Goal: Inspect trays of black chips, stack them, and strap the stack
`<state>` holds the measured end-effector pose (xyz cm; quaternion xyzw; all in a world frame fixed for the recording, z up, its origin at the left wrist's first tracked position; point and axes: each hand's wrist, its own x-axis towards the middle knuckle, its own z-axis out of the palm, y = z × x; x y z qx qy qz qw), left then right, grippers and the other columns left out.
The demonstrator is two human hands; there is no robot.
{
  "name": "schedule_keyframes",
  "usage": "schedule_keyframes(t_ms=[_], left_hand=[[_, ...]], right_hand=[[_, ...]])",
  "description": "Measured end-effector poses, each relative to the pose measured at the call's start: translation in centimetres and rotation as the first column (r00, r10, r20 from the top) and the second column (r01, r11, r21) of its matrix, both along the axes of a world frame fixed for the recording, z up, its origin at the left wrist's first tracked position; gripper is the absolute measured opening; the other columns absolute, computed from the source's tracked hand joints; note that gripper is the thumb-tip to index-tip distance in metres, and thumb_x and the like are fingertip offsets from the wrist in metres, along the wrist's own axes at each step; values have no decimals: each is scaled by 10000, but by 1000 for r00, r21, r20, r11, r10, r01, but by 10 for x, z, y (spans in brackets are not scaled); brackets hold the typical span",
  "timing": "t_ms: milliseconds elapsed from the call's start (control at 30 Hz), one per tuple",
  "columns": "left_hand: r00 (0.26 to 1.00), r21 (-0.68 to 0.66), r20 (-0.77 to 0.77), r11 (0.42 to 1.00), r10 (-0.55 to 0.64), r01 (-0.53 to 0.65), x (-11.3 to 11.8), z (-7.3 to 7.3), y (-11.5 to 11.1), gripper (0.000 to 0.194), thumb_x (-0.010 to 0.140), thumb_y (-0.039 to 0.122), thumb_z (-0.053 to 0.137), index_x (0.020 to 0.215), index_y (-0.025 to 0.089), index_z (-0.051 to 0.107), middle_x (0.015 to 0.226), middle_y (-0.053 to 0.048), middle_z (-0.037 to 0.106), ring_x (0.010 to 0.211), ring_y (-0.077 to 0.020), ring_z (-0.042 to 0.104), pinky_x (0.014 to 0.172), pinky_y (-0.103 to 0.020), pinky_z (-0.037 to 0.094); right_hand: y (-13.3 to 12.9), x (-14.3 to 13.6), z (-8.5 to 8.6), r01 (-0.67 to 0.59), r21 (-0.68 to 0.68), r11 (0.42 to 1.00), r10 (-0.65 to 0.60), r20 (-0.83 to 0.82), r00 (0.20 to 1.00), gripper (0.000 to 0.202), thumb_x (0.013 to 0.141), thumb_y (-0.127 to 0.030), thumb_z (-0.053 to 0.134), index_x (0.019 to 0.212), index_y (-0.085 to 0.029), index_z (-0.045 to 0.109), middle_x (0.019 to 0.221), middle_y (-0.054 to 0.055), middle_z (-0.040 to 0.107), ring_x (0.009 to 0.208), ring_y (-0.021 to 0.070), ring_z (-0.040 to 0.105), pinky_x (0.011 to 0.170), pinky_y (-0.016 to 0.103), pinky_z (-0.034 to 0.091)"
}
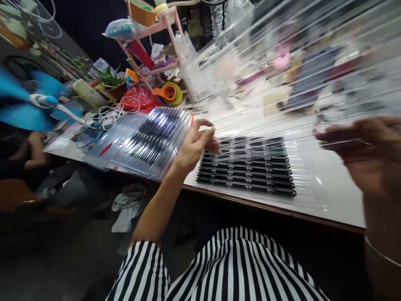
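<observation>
A clear ribbed plastic tray (pixel 300 79) is raised and tilted over the table, smeared by motion, and other things show through it. My right hand (pixel 372 146) grips its near right edge, thumb and fingers closed. At its lower left corner is my left hand (pixel 199 144), with fingers curled and pinching the edge. Below lies another clear tray (pixel 308 179) holding rows of narrow black parts (pixel 247 171). Left of my left hand, a stack of filled clear trays (pixel 150 138) overlaps the table's front edge.
A pink rack (pixel 150 29) stands at the back, with an orange tape dispenser (pixel 169 93) and red plastic bag (pixel 139 99) nearby. A blue fan (pixel 40 100) and white cable (pixel 109 117) are at left. Another person's arm (pixel 36 150) shows at far left.
</observation>
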<state>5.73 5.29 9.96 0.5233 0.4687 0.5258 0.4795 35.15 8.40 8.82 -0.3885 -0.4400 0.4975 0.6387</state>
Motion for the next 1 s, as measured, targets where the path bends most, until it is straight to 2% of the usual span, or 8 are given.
schedule_keyframes(t_ms=[67, 167, 333, 433, 667, 800, 933, 1000], left_hand=[[995, 0, -27, 995, 97, -97, -28, -6, -6, 394, 797, 432, 633, 1048, 192, 446, 585, 60, 563, 488, -101, 559, 496, -233, 489], [977, -28, -93, 980, 192, -195, -56, -20, -15, 426, 806, 444, 610, 1111, 170, 497, 558, 55, 536, 434, -84, 501, 416, -195, 402], [909, -156, -309, 928, 278, -337, -64, -48, -29, 407, 790, 536, 559, 889, 146, 617, 543, 55, 446, 400, -60, 411, 361, -186, 290], [878, -190, -410, 918, 248, -348, -62, -63, -35, 390, 760, 516, 589, 807, 134, 656, 529, 46, 446, 416, -73, 402, 380, -204, 291], [822, -179, -516, 909, 240, -377, -64, -80, -34, 562, 721, 451, 642, 1149, 86, 616, 555, 51, 483, 483, -100, 418, 475, -236, 332], [800, -160, -558, 917, 222, -366, -64, -78, -27, 544, 734, 450, 630, 1148, 97, 627, 579, 39, 509, 526, -111, 435, 518, -246, 360], [790, -148, -583, 932, 188, -332, -66, -71, -28, 474, 704, 422, 666, 1075, 127, 677, 641, 1, 602, 602, -153, 521, 595, -278, 419], [787, -135, -586, 935, 192, -329, -67, -69, -29, 409, 743, 415, 621, 1042, 145, 693, 705, -32, 651, 671, -185, 569, 635, -299, 446]], right_hand=[[6, 20, -8, 12, -56, 998, -10, 38, 999, 151, 693, -288, 733, 775, -190, 652, 666, 72, 693, 683, 247, 686, 579, 335, 564], [0, 34, -21, -57, -278, 959, 99, 139, 985, 470, 586, -339, 808, 1020, -257, 646, 660, 103, 697, 619, 271, 679, 520, 339, 547], [-27, 36, -37, -128, -482, 867, 322, 347, 881, 901, 480, -469, 816, 1300, -251, 514, 619, 72, 677, 517, 270, 633, 461, 359, 532], [-38, 43, -48, -135, -496, 858, 390, 457, 800, 904, 543, -544, 751, 1349, -245, 468, 605, 29, 651, 495, 244, 600, 438, 347, 519], [-45, 47, -56, -106, -376, 921, 384, 821, 423, 704, 682, -677, 537, 1301, -342, 523, 534, -24, 605, 468, 222, 552, 478, 359, 493], [-40, 44, -50, -121, -379, 918, 394, 827, 402, 682, 642, -707, 531, 1225, -359, 592, 596, -3, 655, 468, 233, 568, 454, 362, 481], [-33, 53, -46, -88, -378, 922, 378, 822, 426, 658, 625, -718, 531, 1168, -359, 625, 380, -37, 467, 317, 202, 415, 334, 339, 387], [-27, 58, -46, -83, -328, 941, 328, 825, 460, 640, 637, -708, 534, 1163, -354, 621, 406, -41, 474, 339, 204, 453, 365, 343, 419]])
